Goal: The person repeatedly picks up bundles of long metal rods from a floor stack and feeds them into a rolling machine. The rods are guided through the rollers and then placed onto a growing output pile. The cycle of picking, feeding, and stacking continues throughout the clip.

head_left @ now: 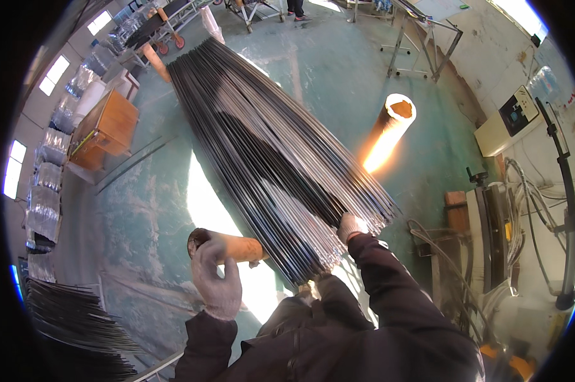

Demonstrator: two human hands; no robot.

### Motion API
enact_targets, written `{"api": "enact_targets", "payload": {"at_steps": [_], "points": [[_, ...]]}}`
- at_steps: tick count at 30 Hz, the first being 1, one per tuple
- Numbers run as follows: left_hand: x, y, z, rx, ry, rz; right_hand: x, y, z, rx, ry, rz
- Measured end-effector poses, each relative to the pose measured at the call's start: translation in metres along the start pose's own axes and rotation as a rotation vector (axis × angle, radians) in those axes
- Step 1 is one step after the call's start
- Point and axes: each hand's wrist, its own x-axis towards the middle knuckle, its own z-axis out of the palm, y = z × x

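A wide bundle of long, thin dark rods (255, 146) stretches away from me, its near ends spread out by my body. My right hand (351, 226), in a pale glove, is closed at the near ends, toward the right of the bundle. Its fingertips are partly hidden among the rods. My left hand (216, 280), also gloved, is raised left of the bundle. A gap shows between its thumb and fingers, and I see nothing in it. Just beyond it lies a brown cardboard tube (239, 248), partly behind the fingers; whether they touch is unclear.
Another brown tube (389, 130) stands right of the bundle, brightly sunlit. More dark rods (77, 318) lie at lower left. A wooden cabinet (106, 127) is on the left. Cables (523, 191) and machinery line the right wall. A person's legs (296, 9) show far back.
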Motion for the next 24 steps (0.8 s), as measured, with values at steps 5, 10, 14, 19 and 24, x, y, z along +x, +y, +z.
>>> {"api": "enact_targets", "payload": {"at_steps": [5,10,14,19,24], "points": [[-0.017,0.036,-0.012,0.104,0.04,0.31,-0.029,0.009,-0.002,0.27,-0.018,-0.08],[-0.054,0.027,0.042,-0.667,-0.37,-0.547,-0.13,0.037,-0.018,0.384,-0.073,-0.118],[-0.071,-0.027,0.115,-0.827,-0.568,-0.821,-0.299,0.113,-0.005,0.432,-0.156,-0.021],[-0.058,-0.053,0.206,-1.592,-1.033,-0.889,-0.579,0.223,0.093,0.371,-0.003,0.416],[-0.084,0.026,0.204,-1.572,-0.911,-1.374,-0.658,0.247,0.217,0.305,0.173,0.449]]}}
